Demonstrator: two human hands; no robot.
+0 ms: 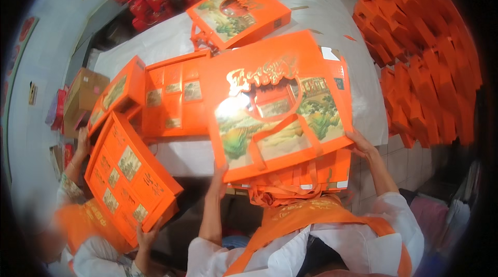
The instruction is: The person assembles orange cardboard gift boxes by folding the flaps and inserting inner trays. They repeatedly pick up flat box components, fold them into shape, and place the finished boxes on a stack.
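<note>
Between my two hands is a large orange gift bag (282, 142), printed with a green and gold landscape, with gold lettering, a round cut-out and orange ribbon handles. My left hand (220, 179) grips its lower left corner. At the lower right edge, my right hand (360, 143) holds the other side, fingers partly behind it. Under the bag lies a stack of similar orange bags (332, 165), their ribbons bunched near my apron. Just left of the held bag, a flat orange box (160, 77) with small gold-framed pictures lies on the table, partly covered by it.
A finished-looking orange gift bag (264, 10) lies at the back of the white-covered table (363, 103). On the left, a co-worker holds an orange panelled box (137, 178) near another orange box (122, 90). Many orange bags (430, 85) stand at right; red packages (150, 7) sit behind.
</note>
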